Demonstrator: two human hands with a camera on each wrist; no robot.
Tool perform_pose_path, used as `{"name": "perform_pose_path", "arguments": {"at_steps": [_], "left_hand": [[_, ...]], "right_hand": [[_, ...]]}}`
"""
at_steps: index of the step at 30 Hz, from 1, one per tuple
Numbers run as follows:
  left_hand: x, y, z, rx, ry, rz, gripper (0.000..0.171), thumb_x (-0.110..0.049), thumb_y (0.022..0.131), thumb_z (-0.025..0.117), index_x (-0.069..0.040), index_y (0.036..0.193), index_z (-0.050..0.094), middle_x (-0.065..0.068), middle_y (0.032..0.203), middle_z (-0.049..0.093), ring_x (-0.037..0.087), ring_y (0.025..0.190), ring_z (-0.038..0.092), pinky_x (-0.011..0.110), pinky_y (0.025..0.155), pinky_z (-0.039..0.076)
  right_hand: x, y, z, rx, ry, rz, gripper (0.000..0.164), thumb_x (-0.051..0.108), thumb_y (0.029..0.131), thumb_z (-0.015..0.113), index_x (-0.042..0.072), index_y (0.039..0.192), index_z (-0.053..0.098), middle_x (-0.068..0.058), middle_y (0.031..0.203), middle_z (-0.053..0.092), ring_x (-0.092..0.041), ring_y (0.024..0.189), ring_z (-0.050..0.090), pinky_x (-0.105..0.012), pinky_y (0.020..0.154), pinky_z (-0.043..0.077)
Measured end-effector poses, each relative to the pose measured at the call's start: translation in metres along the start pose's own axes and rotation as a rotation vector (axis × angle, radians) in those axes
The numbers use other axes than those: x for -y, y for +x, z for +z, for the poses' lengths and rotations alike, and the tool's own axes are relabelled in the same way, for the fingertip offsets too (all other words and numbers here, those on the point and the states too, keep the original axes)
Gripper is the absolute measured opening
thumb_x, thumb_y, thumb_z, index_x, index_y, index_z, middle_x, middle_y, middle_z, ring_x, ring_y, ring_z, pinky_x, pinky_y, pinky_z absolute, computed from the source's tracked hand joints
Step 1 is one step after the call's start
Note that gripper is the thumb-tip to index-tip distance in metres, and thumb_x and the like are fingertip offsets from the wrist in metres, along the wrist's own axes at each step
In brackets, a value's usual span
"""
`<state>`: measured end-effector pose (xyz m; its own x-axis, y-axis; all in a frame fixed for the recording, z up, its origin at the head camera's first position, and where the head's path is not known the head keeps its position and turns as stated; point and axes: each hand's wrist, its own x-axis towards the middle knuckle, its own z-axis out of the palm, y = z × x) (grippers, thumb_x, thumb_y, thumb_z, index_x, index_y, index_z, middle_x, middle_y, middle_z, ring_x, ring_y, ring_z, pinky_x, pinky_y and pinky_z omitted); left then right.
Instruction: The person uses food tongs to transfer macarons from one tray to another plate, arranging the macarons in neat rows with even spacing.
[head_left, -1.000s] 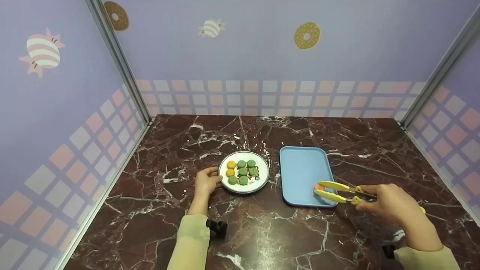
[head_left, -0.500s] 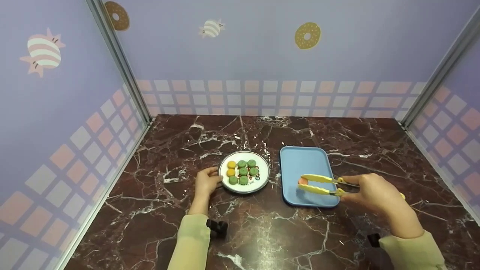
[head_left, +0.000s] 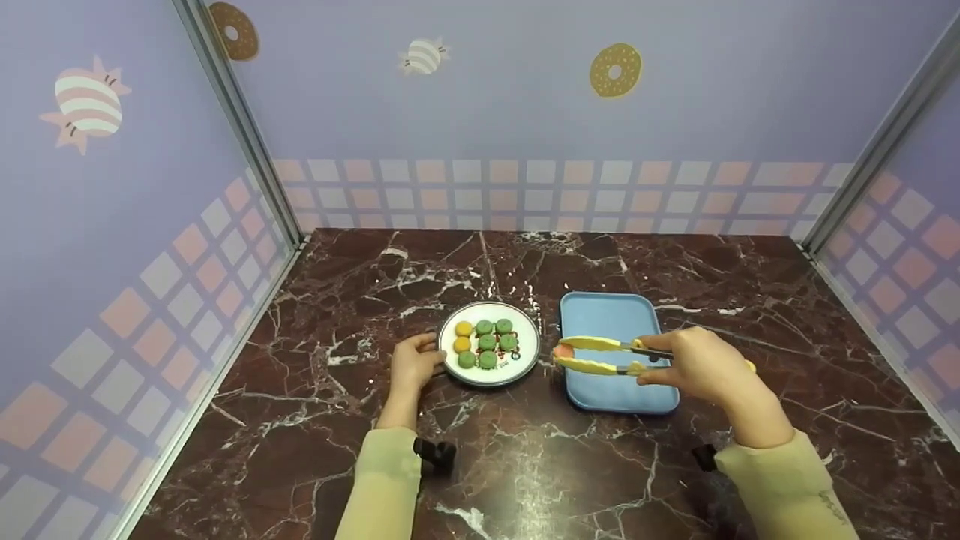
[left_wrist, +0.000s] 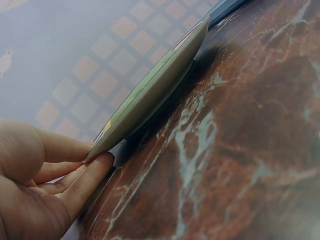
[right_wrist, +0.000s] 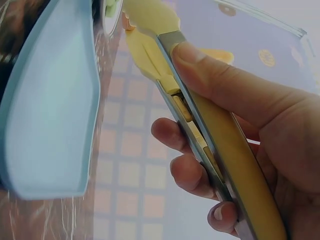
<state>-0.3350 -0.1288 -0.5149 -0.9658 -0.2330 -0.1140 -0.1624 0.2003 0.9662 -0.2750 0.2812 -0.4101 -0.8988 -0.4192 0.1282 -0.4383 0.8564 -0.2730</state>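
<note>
My left hand (head_left: 414, 366) pinches the left rim of a round white plate (head_left: 523, 369), thumb on the edge and fingertips under it, as the left wrist view shows. On the plate lie several small green round pieces (head_left: 487, 342) and two yellow ones (head_left: 463, 329). My right hand (head_left: 705, 367) grips yellow-and-metal tongs (head_left: 592, 367) between thumb and fingers. Their scalloped tips pinch a small orange-pink piece (head_left: 564, 351) over the left edge of a blue tray (head_left: 622, 394). In the right wrist view the tongs (right_wrist: 230, 135) point toward the plate, past the tray (right_wrist: 55, 110).
The dark red marbled tabletop (head_left: 525, 465) carries the plate and, to its right, the tray, with a narrow gap between them. Lilac panels (head_left: 510, 90) close off the back and both sides. A black wrist strap (head_left: 435, 454) sits on the left sleeve.
My right hand has moved left with the tongs and the orange-pink piece, from the tray's lower right corner to its left edge. The left hand and the plate stay in place.
</note>
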Motion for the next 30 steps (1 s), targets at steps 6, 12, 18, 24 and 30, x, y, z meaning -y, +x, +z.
{"name": "perform_pose_path", "arguments": {"at_steps": [6,12,18,24,30], "left_hand": [[0.0,0.0,0.0,0.0,-0.007,-0.009,0.048,0.011,0.088,0.065,0.014,0.136,0.058,0.037,0.131,0.061,0.043,0.111,0.071,0.035,0.08,0.069],[-0.001,0.0,0.0,0.005,-0.022,-0.016,0.049,0.012,0.088,0.065,0.014,0.136,0.057,0.037,0.13,0.062,0.043,0.111,0.071,0.035,0.08,0.069],[0.0,0.0,0.0,0.002,-0.021,-0.008,0.048,0.012,0.087,0.065,0.015,0.135,0.058,0.038,0.129,0.062,0.043,0.11,0.071,0.034,0.079,0.069],[0.0,0.001,0.0,0.008,-0.033,-0.016,0.048,0.012,0.088,0.065,0.015,0.135,0.058,0.037,0.13,0.062,0.041,0.107,0.073,0.034,0.078,0.069],[0.0,0.002,-0.001,0.007,-0.022,-0.022,0.048,0.012,0.089,0.066,0.014,0.136,0.057,0.036,0.13,0.063,0.038,0.104,0.074,0.034,0.077,0.069]], "right_hand": [[0.009,0.021,0.011,-0.003,-0.008,-0.042,0.06,0.042,0.08,0.086,0.01,0.129,0.073,-0.012,0.118,0.077,-0.036,0.096,0.075,-0.051,0.075,0.065],[0.019,0.039,0.024,0.006,0.019,-0.089,0.055,0.037,0.08,0.087,0.011,0.126,0.075,-0.009,0.114,0.079,-0.032,0.095,0.076,-0.051,0.078,0.065],[0.026,0.054,0.035,0.034,0.022,-0.106,0.052,0.038,0.081,0.087,0.012,0.124,0.076,-0.006,0.112,0.08,-0.03,0.095,0.076,-0.049,0.078,0.065],[0.03,0.063,0.042,0.072,0.009,-0.073,0.052,0.036,0.081,0.087,0.013,0.125,0.075,-0.007,0.112,0.08,-0.032,0.096,0.075,-0.048,0.075,0.065],[0.033,0.068,0.045,0.09,0.003,-0.07,0.053,0.037,0.081,0.087,0.012,0.126,0.075,-0.007,0.114,0.079,-0.032,0.097,0.075,-0.048,0.078,0.065]]}}
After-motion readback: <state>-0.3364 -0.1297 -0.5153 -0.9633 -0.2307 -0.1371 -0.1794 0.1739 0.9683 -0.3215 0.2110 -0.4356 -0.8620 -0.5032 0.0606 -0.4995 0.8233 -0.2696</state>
